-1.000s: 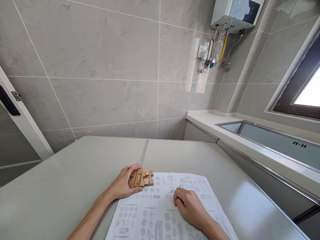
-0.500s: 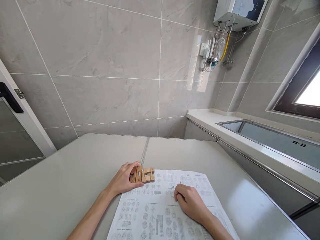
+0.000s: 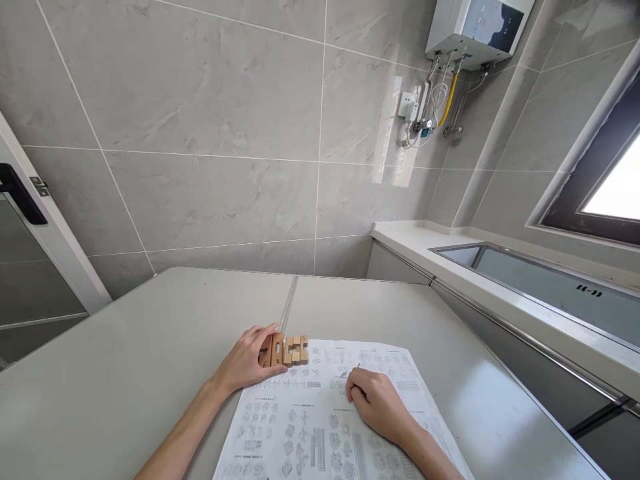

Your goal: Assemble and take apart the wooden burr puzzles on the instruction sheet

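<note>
At six o'clock, a printed sheet of paper (image 3: 280,407) is lying nearest, its small drawings running in rows. Over its right half, at five o'clock, the right hand (image 3: 376,403) is resting with its fingers curling inward; their tips are staying hidden, so I cannot tell whether they are pinching anything. At seven o'clock, the left hand (image 3: 249,360) is holding a row of notched wooden pieces (image 3: 287,353) between thumb and fingers, the thumb running along the near side and the fingers reaching round the far side. The row is sitting at the sheet's eleven o'clock corner, its lighter pieces projecting from the hand toward three o'clock. A pale bench (image 3: 125,373) is carrying all this. Beyond, a sink (image 3: 530,280) is lying at three o'clock, a door (image 3: 57,243) is leaning into view at nine, and a white wall unit (image 3: 475,30) is hanging between one and two.
</note>
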`<move>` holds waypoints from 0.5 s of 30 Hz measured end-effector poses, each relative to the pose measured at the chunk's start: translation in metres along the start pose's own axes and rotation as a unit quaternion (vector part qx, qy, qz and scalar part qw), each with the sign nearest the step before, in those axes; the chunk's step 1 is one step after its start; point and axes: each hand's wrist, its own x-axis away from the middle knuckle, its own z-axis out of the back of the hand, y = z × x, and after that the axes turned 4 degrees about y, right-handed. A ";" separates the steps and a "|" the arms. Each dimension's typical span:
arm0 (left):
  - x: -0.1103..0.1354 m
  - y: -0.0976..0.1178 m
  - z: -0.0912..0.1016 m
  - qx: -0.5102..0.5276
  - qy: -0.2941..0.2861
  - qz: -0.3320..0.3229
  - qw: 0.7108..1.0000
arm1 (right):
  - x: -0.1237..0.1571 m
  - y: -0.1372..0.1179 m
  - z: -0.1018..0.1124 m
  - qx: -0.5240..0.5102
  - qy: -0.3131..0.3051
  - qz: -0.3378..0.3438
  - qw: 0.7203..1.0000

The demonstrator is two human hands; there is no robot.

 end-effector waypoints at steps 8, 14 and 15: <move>0.013 0.006 0.004 -0.029 -0.002 0.009 1.000 | -0.002 -0.001 0.002 -0.008 0.008 -0.004 1.000; 0.047 0.007 0.008 -0.088 0.044 -0.023 0.995 | -0.004 -0.001 0.003 -0.014 0.014 -0.003 1.000; 0.053 0.008 0.007 -0.094 0.052 -0.037 0.993 | -0.004 -0.001 0.003 -0.014 0.014 -0.002 1.000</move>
